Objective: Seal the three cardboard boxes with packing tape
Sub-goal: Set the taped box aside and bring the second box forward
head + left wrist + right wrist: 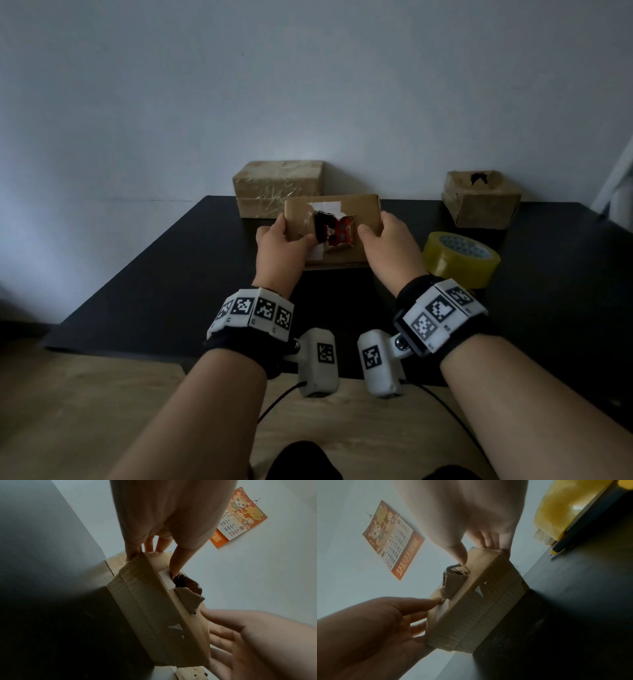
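Note:
A flat cardboard box [363, 214] lies on the black table [154, 274], its top torn open over something red and black. My left hand [284, 240] grips its left end, thumb [176, 563] on top at the hole's edge. My right hand [383, 233] grips the right end, thumb [458, 553] at the torn flap [452, 585]. A taped box [277, 186] stands behind it by the wall. A third box [481, 202], its top torn, sits at the back right. A yellow tape roll [460, 258] lies just right of my right hand.
A dark pen-like tool with a yellow tip [563, 545] lies beside the tape roll [565, 511]. A red calendar [240, 519] hangs on the pale wall. The table's front edge is near my wrists, with wooden floor [102, 411] below.

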The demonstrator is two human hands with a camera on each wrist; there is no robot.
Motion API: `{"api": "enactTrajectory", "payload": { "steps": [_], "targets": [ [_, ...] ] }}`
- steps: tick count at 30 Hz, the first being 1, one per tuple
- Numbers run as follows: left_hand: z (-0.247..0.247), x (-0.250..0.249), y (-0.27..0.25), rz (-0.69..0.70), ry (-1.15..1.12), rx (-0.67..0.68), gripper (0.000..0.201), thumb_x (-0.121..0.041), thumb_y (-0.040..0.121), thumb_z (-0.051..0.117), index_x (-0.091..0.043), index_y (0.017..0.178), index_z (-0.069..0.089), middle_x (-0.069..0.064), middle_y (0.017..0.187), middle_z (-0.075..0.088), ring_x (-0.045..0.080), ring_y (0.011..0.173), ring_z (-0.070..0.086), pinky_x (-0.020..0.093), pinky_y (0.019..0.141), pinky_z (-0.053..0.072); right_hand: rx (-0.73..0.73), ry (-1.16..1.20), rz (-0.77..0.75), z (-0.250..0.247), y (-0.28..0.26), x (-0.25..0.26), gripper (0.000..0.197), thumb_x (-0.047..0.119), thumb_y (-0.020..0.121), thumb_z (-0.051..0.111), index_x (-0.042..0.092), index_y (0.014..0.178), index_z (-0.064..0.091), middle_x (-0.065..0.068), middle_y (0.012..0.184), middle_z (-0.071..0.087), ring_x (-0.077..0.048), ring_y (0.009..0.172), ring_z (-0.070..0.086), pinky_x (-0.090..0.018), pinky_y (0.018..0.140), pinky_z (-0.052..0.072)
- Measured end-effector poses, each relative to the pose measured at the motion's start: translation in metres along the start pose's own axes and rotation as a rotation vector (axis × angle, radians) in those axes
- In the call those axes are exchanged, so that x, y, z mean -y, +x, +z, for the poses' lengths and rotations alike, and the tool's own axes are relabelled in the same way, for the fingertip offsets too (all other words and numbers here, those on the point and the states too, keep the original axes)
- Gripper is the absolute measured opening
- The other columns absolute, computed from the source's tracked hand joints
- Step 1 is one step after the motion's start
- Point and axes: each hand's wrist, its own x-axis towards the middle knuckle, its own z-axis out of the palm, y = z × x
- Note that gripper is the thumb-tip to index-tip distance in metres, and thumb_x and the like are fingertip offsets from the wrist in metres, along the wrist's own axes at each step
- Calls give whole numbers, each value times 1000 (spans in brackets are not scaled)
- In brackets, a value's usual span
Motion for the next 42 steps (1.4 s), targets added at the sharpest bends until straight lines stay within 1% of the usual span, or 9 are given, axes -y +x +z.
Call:
{"api": "enactTrajectory", "payload": {
  "steps": [6, 9, 13, 18, 23, 31, 33, 36, 42],
  "targets": [
    [-4, -15, -6, -44, -31, -11, 32, -39, 91, 50, -19, 112, 64, 7, 119, 44, 10, 85, 54, 31, 85, 44, -81, -67, 4, 1, 1, 3, 60, 41, 91, 68, 9, 137, 46, -10, 132, 52, -29, 112, 60, -39, 90, 52],
    [-3, -13, -6, 22, 49, -25, 41, -45, 82, 64, -20, 114, 63, 9, 123, 51, 12, 88, 59, 29, 84, 50, -91, -95, 8, 1, 2, 6, 60, 41, 89, 70, 8, 134, 48, -10, 130, 53, -30, 110, 61, -36, 86, 50],
    [3, -16, -6, 13, 175, -113, 72, -36, 81, 74, -10, 140, 41, 6, 132, 40, 16, 105, 51, 23, 89, 40, -105, -95, 4, 2, 4, 6, 60, 43, 85, 71, 7, 129, 52, -10, 124, 59, -30, 104, 63, -38, 84, 53],
    [5, -18, -4, 9, 216, -115, 73, -36, 83, 72, -8, 142, 37, 9, 137, 37, 22, 115, 50, 21, 87, 35, 0, -48, 52, 1, 3, 7, 48, 37, 87, 63, 11, 126, 53, -10, 125, 55, -28, 104, 60, -39, 86, 51],
    [5, -18, -3, 33, 226, -132, 73, -36, 83, 72, -8, 142, 38, 9, 138, 38, 22, 117, 49, 20, 87, 33, 72, -53, 74, 2, -3, 7, 90, 34, 89, 67, 6, 157, 15, -15, 153, 29, -32, 137, 39, -37, 104, 38],
    [4, -18, -5, 21, 187, -150, 69, -37, 82, 72, -10, 138, 41, 7, 135, 39, 22, 114, 51, 25, 90, 40, -54, -106, 72, 14, -2, 13, 75, 41, 86, 74, 2, 139, 37, -16, 141, 40, -35, 131, 43, -41, 107, 38],
    [7, -23, -5, -19, 141, -168, 64, -45, 81, 67, -12, 132, 45, 6, 131, 40, 24, 111, 52, 32, 93, 44, -53, -110, 73, 13, -1, 14, 76, 39, 86, 74, 0, 140, 36, -17, 141, 38, -36, 132, 41, -41, 108, 37],
    [12, -33, -3, -77, 134, -211, 84, -65, 69, 68, -12, 129, 44, 7, 132, 41, 26, 118, 49, 43, 99, 45, -41, -129, 70, 11, -2, 13, 77, 38, 86, 74, 1, 141, 35, -17, 142, 38, -36, 133, 40, -42, 109, 36],
    [17, -33, -1, -42, 241, -247, 91, -55, 59, 83, -8, 125, 42, 9, 131, 41, 27, 118, 50, 34, 89, 44, -32, -115, 56, 8, -4, 11, 76, 41, 84, 76, 2, 138, 39, -16, 138, 41, -37, 130, 44, -42, 107, 39]
  ]
}}
